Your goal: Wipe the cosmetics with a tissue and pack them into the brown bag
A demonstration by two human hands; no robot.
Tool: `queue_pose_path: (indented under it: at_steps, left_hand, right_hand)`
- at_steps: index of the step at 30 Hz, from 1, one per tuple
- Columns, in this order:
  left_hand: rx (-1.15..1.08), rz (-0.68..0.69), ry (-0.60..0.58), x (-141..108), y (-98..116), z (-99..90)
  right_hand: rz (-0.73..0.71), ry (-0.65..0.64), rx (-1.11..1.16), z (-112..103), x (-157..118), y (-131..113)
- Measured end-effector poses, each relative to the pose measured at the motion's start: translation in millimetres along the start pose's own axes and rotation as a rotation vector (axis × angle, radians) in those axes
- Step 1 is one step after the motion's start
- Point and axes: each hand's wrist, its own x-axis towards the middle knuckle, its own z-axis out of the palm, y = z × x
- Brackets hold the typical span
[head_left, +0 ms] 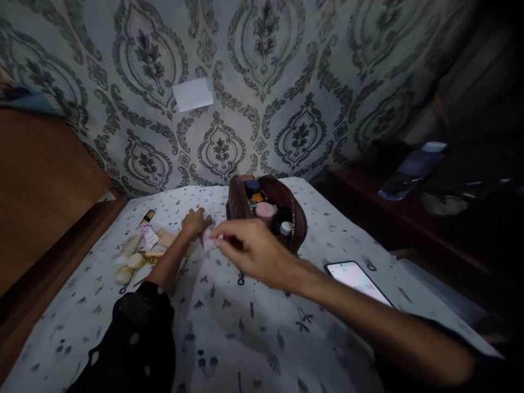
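Observation:
A small pale pink packet (208,241) lies on the patterned white sheet between my hands. My right hand (249,245) is closed in a pinch, thumb and forefinger at the packet's right edge. My left hand (195,222) rests on the sheet just beyond the packet's left side, fingers apart and thumb close to its top edge. Behind my right hand stands an unzipped brown pouch (301,213), holding a pink-lidded jar (265,210), a white-capped container (285,228) and a dark blue lid (252,186).
Left of my left forearm lie a pink-and-white tube (149,234), a black-and-gold bottle (147,216) and several cream-coloured pieces (124,274). A lit phone (358,281) lies under my right forearm. A plastic bottle (411,172) is at right; a wooden panel (45,196) stands left.

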Motion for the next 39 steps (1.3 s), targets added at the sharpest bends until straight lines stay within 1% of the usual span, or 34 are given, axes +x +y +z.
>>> queue_pose_path:
  at_steps: [2,3,5,7,9,11,12,14,16,19,21,23,25,28,30,32,34,36,39]
  left_hand:
    - [0.005,-0.062,0.005,2,0,-1.7]
    - [-0.006,-0.077,0.012,1,0,-4.1]
    - [-0.049,-0.072,0.032,-4,1,-11.1]
    - [-0.111,-0.051,0.063,-18,2,-20.5]
    - [-0.182,-0.018,0.093,-38,3,-31.0]
    - [-0.241,0.018,0.119,-65,4,-41.2]
    - [-0.269,0.036,0.131,-81,5,-45.9]
    - [-0.347,0.084,0.165,-112,5,-53.8]
    - [-0.504,0.161,0.218,-142,6,-60.5]
    - [-0.652,0.203,0.235,-175,3,-70.3]
    - [-0.725,0.174,0.179,-188,0,-76.6]
    - [-0.845,0.106,0.079,-195,-4,-81.6]
    - [-1.008,0.007,-0.027,-199,-6,-85.0]
    - [-1.206,-0.124,-0.108,-202,-7,-88.3]
    - [-1.25,-0.19,-0.132,-203,-6,-89.7]
    - [-1.259,-0.237,-0.137,-204,-5,-89.3]
    - [-1.276,-0.252,-0.124,-204,-6,-86.1]
    - [-1.291,-0.199,-0.084,-205,-8,-80.2]
    - [-1.224,-0.029,0.006,-205,-11,-70.1]
  right_hand:
    - [0.069,-0.05,-0.003,32,-14,3]
    - [0.117,-0.038,-0.006,48,-20,7]
    - [0.214,0.005,-0.009,76,-31,19]
    - [0.319,0.095,-0.014,99,-39,32]
    - [0.443,0.17,0.04,115,-42,43]
    - [0.55,0.193,0.181,129,-43,49]
    - [0.577,0.177,0.283,136,-43,50]
    - [0.592,0.099,0.479,148,-43,49]
    - [0.584,0.017,0.574,158,-45,46]
    - [0.521,-0.034,0.519,166,-53,38]
    - [0.435,-0.047,0.416,164,-57,31]
    - [0.348,-0.056,0.281,160,-60,26]
    - [0.267,-0.046,0.175,157,-61,22]
    - [0.208,-0.041,0.138,156,-61,19]
    - [0.244,-0.076,0.182,158,-62,19]
    - [0.311,-0.118,0.256,162,-63,18]
    - [0.379,-0.148,0.342,165,-63,16]
    - [0.437,-0.162,0.422,168,-63,13]
    - [0.502,-0.159,0.484,171,-64,8]
